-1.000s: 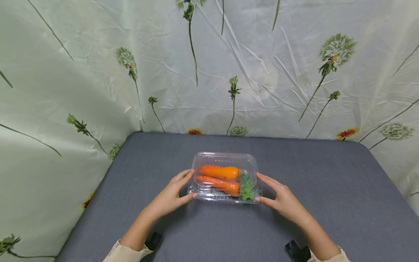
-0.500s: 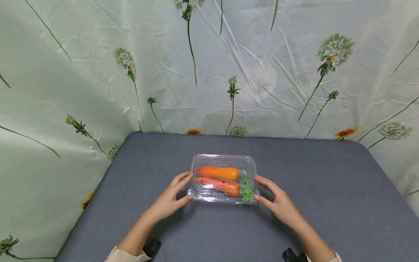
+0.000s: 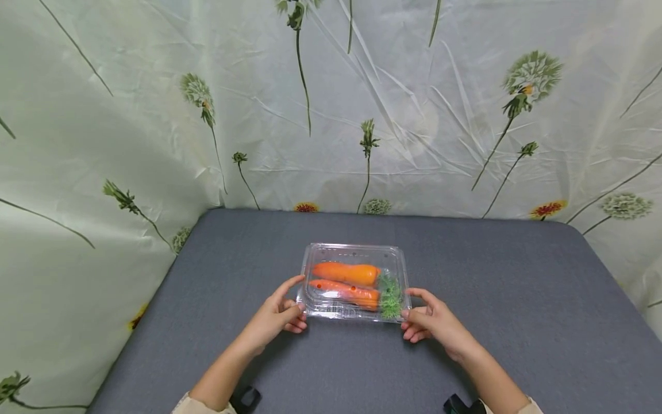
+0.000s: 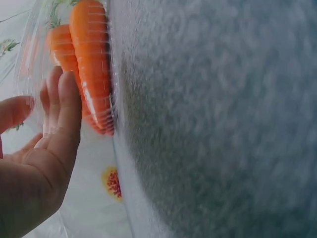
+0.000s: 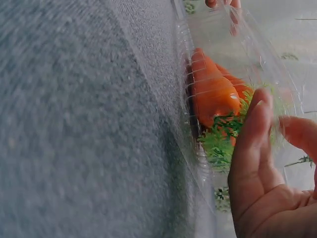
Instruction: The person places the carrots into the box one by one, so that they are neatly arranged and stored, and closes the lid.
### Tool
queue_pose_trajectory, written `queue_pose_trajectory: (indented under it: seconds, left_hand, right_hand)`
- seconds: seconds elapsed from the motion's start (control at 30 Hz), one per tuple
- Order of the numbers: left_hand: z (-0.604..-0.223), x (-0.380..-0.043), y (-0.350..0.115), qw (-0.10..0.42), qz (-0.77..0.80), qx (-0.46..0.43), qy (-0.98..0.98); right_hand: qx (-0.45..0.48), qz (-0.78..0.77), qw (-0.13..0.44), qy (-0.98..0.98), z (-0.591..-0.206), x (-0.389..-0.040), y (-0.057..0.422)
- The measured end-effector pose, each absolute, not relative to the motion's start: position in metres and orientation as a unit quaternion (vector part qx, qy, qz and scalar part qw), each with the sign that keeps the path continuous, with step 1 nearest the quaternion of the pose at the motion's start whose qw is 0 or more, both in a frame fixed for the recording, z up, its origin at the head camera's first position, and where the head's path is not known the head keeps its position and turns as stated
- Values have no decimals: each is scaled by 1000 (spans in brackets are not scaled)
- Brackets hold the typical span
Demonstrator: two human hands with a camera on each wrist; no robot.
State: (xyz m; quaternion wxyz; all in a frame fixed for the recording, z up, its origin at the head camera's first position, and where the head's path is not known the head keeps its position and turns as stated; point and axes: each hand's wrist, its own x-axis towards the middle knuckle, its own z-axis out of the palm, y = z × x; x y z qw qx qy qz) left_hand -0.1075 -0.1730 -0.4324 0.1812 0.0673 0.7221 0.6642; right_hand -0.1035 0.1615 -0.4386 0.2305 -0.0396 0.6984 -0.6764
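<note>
A clear plastic clamshell box [image 3: 357, 253] sits on the grey table with its lid down. Inside lie two orange carrots [image 3: 345, 273] with green leafy tops [image 3: 389, 296] at the right end. At the front left corner my left hand [image 3: 269, 322] pinches the rim, thumb above and curled fingers below, with the index finger stretched along the side. My right hand [image 3: 437, 322] grips the front right corner the same way, its index finger reaching to the side wall. Both wrist views show the carrots through the ribbed clear wall, beside the fingers.
The grey cloth-covered table [image 3: 351, 368] has rounded back corners. A pale curtain [image 3: 331, 115] printed with dandelions hangs behind it and along the left side. Dark wrist mounts [image 3: 245, 398] sit at both sleeves.
Both hands' lower fingers have moved from the box's sides to curl under its front corners, the thumbs staying on the rim. The box has stayed nearly in place.
</note>
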Motion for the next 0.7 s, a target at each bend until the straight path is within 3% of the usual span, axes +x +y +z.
queue_pose_trajectory:
  seconds: [0.57, 0.7]
  left_hand:
    - [-434, -109, -172, 173, 664, 59, 725]
    - [-430, -107, -178, 110, 570, 80, 810]
  right_hand:
    - [-42, -681, 199, 703, -442, -103, 161]
    - [-79, -606, 106, 784, -435, -102, 172]
